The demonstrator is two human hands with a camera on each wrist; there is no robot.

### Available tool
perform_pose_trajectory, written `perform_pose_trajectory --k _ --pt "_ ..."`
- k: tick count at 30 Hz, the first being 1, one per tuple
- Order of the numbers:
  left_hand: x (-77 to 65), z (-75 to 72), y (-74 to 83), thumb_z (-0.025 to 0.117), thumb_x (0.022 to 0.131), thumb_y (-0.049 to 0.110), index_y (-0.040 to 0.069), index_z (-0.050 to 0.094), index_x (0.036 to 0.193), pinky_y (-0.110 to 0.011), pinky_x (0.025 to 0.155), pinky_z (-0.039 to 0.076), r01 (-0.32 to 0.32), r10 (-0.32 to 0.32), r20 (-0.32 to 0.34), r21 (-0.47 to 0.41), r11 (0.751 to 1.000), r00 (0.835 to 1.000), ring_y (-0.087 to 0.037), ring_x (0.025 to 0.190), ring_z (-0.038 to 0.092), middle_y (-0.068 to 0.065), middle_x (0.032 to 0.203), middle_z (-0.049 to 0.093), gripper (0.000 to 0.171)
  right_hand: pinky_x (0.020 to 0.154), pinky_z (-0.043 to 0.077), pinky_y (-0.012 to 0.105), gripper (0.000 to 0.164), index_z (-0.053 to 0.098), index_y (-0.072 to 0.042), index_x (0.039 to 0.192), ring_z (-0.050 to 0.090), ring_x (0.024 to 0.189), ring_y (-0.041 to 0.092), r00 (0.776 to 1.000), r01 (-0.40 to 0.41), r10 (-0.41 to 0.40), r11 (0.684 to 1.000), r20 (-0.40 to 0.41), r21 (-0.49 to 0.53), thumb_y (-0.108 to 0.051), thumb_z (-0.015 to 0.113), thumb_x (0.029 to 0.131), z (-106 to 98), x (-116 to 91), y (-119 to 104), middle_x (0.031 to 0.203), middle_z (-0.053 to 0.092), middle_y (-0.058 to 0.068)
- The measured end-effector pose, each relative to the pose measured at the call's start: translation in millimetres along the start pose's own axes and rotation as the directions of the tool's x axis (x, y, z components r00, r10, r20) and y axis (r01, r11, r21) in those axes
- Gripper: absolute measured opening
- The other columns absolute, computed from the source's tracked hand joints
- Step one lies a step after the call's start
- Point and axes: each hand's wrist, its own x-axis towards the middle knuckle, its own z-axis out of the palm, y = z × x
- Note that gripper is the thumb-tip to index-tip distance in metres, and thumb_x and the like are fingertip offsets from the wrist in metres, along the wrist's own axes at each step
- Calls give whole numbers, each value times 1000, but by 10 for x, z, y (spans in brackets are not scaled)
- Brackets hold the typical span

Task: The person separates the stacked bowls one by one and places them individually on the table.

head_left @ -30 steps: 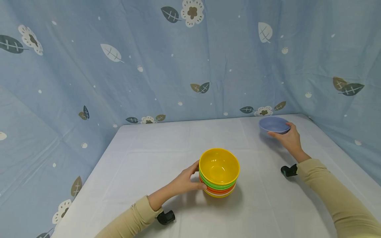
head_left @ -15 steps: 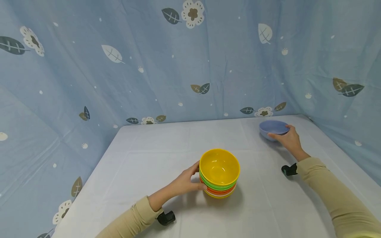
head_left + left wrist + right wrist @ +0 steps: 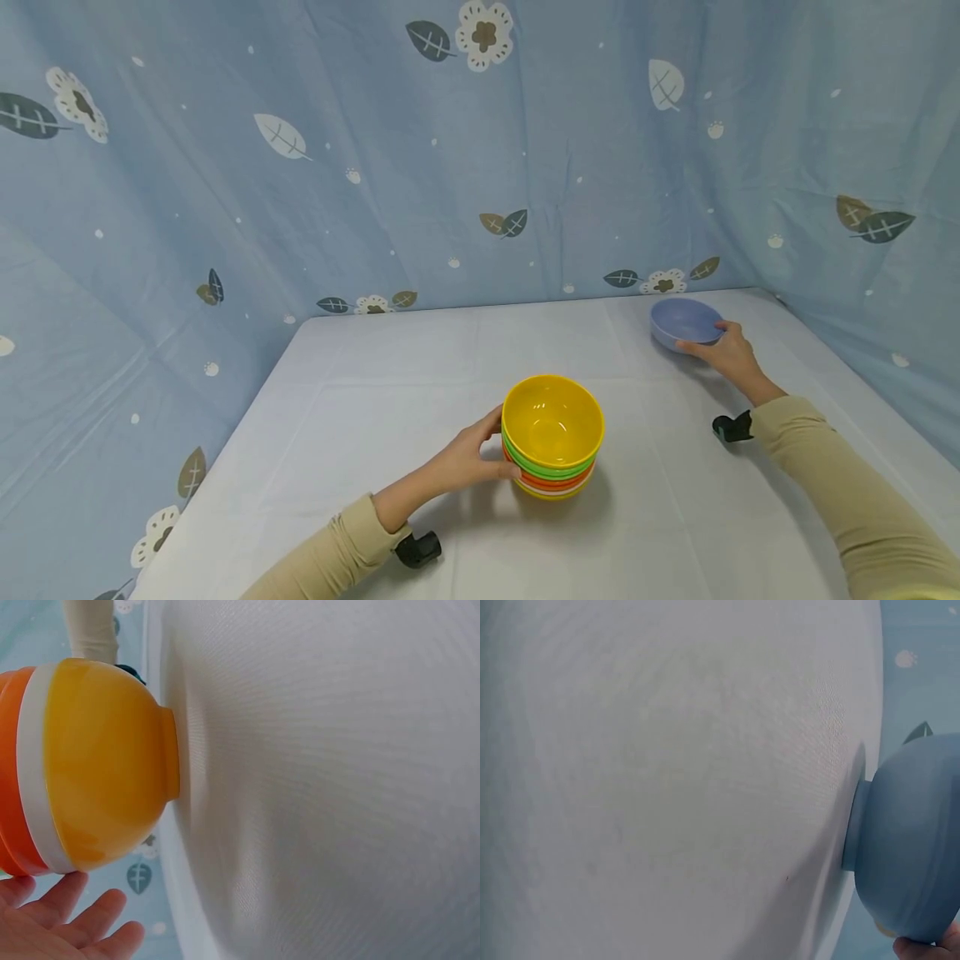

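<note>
- Head: high on the near side of the bowl stack [image 3: 552, 437], facing forward and down.
- Left wrist: low, close left of the stack, facing it; head shares it.
- Right wrist: low, right of the stack, facing the blue bowl [image 3: 907, 840]; head shares that.

Stacked bowls [image 3: 552, 432] at the left hand [image 3: 471, 458] are coloured yellow, green, orange and white; the bowl [image 3: 681, 322] at the right hand [image 3: 729, 353], blue.

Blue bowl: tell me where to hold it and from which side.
Take the blue bowl by its rim, probably best from the right, where the right grip holds it: the bowl opens upward, and its wall flares above a narrower foot.
</note>
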Motion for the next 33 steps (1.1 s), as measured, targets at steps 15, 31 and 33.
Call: perform_pose_trajectory --k 15,31,33 --pt "9 -12 -7 65 79 49 24 19 146 -47 101 34 8 -8 5 -2 1000 1000 -18 121 45 4 134 47 86 97 24 65 102 6 16 138 18 124 57 999 45 -44 999 -32 20 -50 60 81 -34 -39 -71 139 7 43" --pt "9 -19 -21 64 79 50 23 17 147 -49 102 33 -10 10 11 -17 1000 1000 -19 122 44 3 136 45 86 95 27 64 96 7 12 141 22 125 54 988 130 -122 989 -98 77 -49 56 85 -106 -252 -375 141 13 39" --pt "12 -20 -18 65 79 49 23 17 147 -49 102 33 -3 4 13 -18 1000 1000 -19 123 44 3 137 45 87 95 27 64 95 8 10 141 23 125 54 987 143 -135 987 -90 78 -50 56 85 -124 -308 -422 141 15 38"
